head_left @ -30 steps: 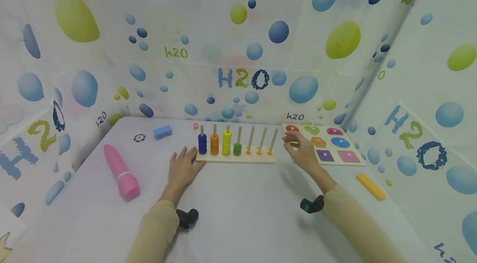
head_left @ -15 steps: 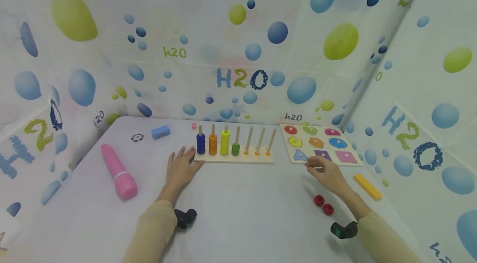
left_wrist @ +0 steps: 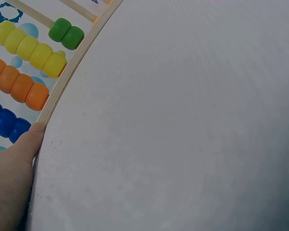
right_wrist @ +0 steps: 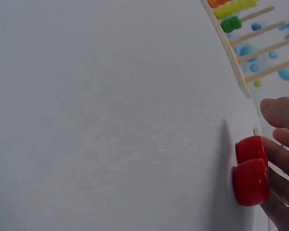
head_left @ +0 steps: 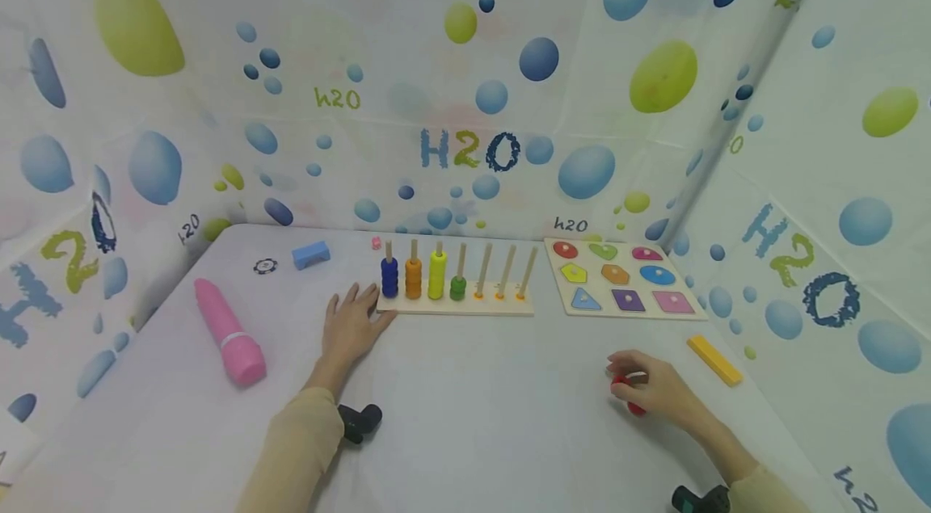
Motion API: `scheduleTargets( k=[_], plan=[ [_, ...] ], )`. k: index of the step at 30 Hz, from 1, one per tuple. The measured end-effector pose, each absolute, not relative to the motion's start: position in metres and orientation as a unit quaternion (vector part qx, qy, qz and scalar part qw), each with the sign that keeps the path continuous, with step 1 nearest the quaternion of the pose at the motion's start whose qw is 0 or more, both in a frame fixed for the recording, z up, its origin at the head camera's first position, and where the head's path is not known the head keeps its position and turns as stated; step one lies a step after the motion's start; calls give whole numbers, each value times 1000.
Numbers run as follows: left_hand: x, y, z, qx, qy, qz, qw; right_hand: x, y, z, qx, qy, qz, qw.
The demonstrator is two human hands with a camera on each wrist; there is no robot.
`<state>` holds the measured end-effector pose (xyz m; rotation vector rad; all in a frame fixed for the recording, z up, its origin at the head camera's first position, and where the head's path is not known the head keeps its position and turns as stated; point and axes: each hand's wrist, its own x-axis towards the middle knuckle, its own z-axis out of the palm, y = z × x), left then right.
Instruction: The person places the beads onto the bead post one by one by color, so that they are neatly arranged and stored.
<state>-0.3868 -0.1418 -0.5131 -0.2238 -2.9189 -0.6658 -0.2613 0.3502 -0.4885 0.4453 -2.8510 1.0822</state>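
A wooden bead-stacking board (head_left: 465, 306) with upright pegs stands at the back of the table. Its pegs bear blue beads (head_left: 389, 279), orange beads (head_left: 413, 279), yellow beads (head_left: 436, 276) and green beads (head_left: 457, 288); three pegs at the right are bare. My left hand (head_left: 351, 329) rests spread at the board's left end, thumb tip against the front edge. Over two red beads (right_wrist: 251, 183) on the table hovers my right hand (head_left: 655, 388). In the right wrist view its fingers lie beside the beads, and the thumb is apart from them.
A shape puzzle board (head_left: 567, 287) lies back right, a yellow block (head_left: 714, 360) in front of it. On the left are a pink bottle-shaped object (head_left: 229, 333), a blue block (head_left: 311, 255) and a black-and-white chip (head_left: 265, 266). A patterned curtain (head_left: 393, 44) closes off the back.
My right hand has moved from near the bare pegs and puzzle board back toward me and down to the red beads. The left hand stays at the board's end.
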Motion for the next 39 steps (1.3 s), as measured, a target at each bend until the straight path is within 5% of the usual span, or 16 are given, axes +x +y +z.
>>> scheduleTargets(
  k=[19,39],
  plan=[
    [-392,-140,-509,-75,-969,-222,71,-257,346,-492,119,-929,341,81],
    [-388,-144,-520,-77,-968,-227,79,-325,246,-454,190,-879,410,151]
  ],
)
